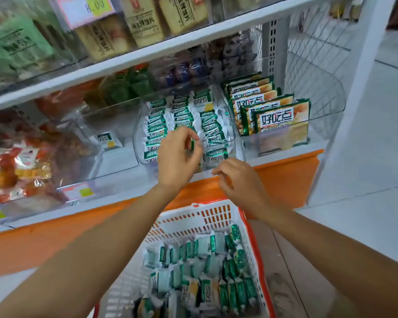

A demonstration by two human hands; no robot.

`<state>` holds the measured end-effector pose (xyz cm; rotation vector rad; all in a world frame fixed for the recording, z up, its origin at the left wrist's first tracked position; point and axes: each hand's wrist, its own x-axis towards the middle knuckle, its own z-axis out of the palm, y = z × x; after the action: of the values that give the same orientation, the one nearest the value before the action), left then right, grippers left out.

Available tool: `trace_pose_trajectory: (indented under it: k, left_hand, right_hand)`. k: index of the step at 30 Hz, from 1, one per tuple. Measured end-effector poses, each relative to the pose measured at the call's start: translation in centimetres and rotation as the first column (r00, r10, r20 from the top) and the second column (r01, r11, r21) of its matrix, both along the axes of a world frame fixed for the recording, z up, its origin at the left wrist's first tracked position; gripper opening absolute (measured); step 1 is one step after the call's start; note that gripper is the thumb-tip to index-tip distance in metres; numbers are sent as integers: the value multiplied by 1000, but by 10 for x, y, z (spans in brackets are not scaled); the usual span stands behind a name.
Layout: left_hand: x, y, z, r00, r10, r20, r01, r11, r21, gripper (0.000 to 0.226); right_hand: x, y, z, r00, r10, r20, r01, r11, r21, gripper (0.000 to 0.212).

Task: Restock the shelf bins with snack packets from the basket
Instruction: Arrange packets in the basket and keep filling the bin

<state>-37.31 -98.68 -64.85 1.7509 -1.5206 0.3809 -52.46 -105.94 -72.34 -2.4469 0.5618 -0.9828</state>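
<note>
A shop aisle is shown, with white shelving (133, 65) set over an orange base (290, 171) and a pale tiled floor (377, 157) along the right edge of the frame. A row of clear bins is ranged across the lower shelf at the centre of the frame.

The middle bin (210, 165) is packed with rows of small green-and-white snack packets (157, 125). The left hand (179, 157) is raised at the front of this bin, just left of centre. Its fingers are curled and a green packet (191, 144) is pinched between them, just above the stacked rows. The right hand (239, 180) is held lower and to the right, in front of the bin's front rim, with its fingers loosely curled. Whether the rim is touched cannot be told.

In the bin to the right, large packs (280, 120) in green and yellow are stood upright in a row. In the bin to the left, a single packet (106, 140) is seen lying flat. Red and orange bags (21, 161) are piled at the far left, and beige packs (145, 24) are lined up on the upper shelf at the top of the frame.

At the bottom centre, between the forearms, a white basket (216, 216) with an orange rim is placed. It is partly filled with loose packets (205, 271) of the same green-and-white kind.
</note>
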Motion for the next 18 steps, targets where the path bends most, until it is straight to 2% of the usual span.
trace_pose_trajectory:
  k: [3, 6, 9, 11, 14, 18]
  left_hand:
    - [-15, 32, -35, 995, -100, -24, 102, 990, 94, 4]
    - [-19, 52, -78, 994, -79, -71, 99, 931, 351, 6]
    - [-16, 62, -119, 979, 66, -194, 82, 744, 663, 4]
    - [-10, 68, -145, 974, 137, -182, 66, 593, 803, 8]
    - [-4, 74, -179, 954, 225, -198, 85, 428, 900, 10]
    - [-4, 80, -222, 933, 308, -187, 95, 289, 952, 19]
  right_hand:
    - [-13, 7, -30, 989, -51, -138, 65, 993, 97, 23]
    - [-18, 3, -53, 956, -79, -283, 135, 974, 184, 29]
    - [-12, 2, -72, 896, -14, -444, 137, 960, 246, 42]
    - [-6, 3, -82, 856, 18, -517, 158, 943, 294, 50]
    - [2, 5, -99, 849, 18, -529, 180, 930, 320, 54]
    - [11, 5, -121, 841, -28, -540, 206, 940, 272, 53]
